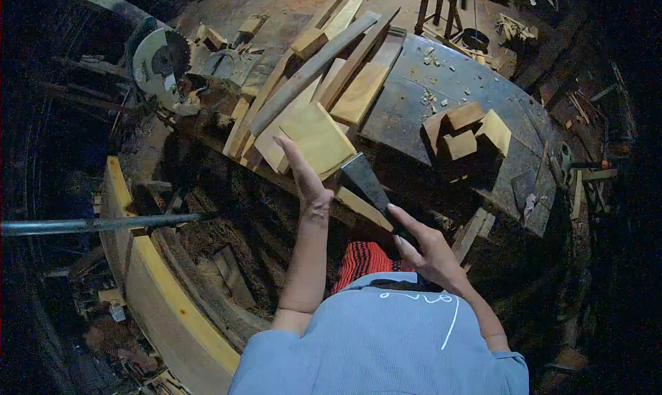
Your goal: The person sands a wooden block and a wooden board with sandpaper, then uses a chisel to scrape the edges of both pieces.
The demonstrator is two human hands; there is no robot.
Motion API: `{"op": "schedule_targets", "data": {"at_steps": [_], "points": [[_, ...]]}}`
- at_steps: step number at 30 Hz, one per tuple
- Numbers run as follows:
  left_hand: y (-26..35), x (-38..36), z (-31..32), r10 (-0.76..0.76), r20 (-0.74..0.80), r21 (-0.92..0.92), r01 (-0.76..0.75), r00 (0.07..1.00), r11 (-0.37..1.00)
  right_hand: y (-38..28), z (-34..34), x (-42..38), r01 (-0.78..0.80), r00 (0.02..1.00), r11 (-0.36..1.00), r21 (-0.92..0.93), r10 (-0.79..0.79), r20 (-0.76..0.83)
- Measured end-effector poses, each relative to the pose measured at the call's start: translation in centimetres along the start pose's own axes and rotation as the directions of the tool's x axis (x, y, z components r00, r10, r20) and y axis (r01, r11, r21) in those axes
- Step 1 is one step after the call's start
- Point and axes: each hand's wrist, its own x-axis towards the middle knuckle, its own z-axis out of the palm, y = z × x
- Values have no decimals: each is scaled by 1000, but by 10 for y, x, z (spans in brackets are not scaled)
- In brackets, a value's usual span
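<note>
A pale, flat wooden block [317,141] is held up in front of me, its left edge against my left hand [305,174], whose thumb and palm show while the other fingers are hidden behind the wood. My right hand [429,254] is closed round the handle of a putty knife [365,181] with a wide dark blade. The blade's tip touches the block's lower right corner. Beneath the block, a light board [362,207] slants down toward the knife handle.
Long planks [314,71] lie on the bench at the top centre. Cut blocks [469,133] and wood chips sit on the metal tabletop [407,112]. A circular saw [160,63] stands at upper left. A metal bar [103,224] and a curved timber [179,309] lie on the left.
</note>
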Motion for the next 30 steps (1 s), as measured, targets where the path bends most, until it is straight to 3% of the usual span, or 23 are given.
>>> {"op": "schedule_targets", "data": {"at_steps": [3, 5, 9, 11, 12, 14, 17, 19, 21, 23, 25, 27, 29, 30], "points": [[-4, -6, 3, 31, 10, 14, -31, 999, 999, -3, 0, 4, -23, 1000, 1000, -18, 22, -9], [-9, -5, 4, 136, -105, 121, -123, 985, 985, -3, 1, 7, 14, 1000, 1000, 8, -14, -26], [-3, -3, 3, 120, -110, 164, -101, 987, 981, -3, 3, 6, 2, 1000, 1000, 24, -2, 26], [-7, 6, -1, 117, -73, 145, -106, 990, 984, 0, 8, 5, 149, 989, 988, -42, -149, -13], [-11, 6, -4, 117, -74, 143, -105, 990, 984, -3, 9, 5, 85, 996, 996, -9, -85, -6], [-18, 2, -8, 141, 51, 235, -149, 989, 960, -4, 9, 12, 107, 993, 994, -7, -107, -46], [-16, -6, 2, 188, 25, 153, -189, 982, 970, -6, 6, 15, 102, 991, 994, 28, -99, -89], [-9, -2, 4, 142, -16, 111, -139, 990, 984, -6, 5, 10, -38, 999, 998, 41, 37, 23], [-7, -1, 3, 97, -67, 63, -93, 993, 994, 1, 10, 10, 17, 1000, 999, 34, -17, 4], [-11, -7, -2, 34, 66, 32, -36, 997, 999, -1, 11, 12, 72, 997, 997, 36, -71, -23], [-19, -16, -7, -33, 216, 17, 30, 976, 999, -12, 4, 19, -17, 998, 994, 111, 22, -50], [-28, -25, -11, -103, 366, 13, 106, 925, 994, -13, -4, 26, 18, 996, 996, 91, -10, -89], [-37, -27, -12, -162, 505, 11, 181, 848, 983, -19, -13, 31, -60, 990, 986, 156, 79, -119], [-43, -23, -14, -162, 510, 10, 183, 845, 983, -19, -15, 32, -4, 985, 988, 156, 31, -167]]}}
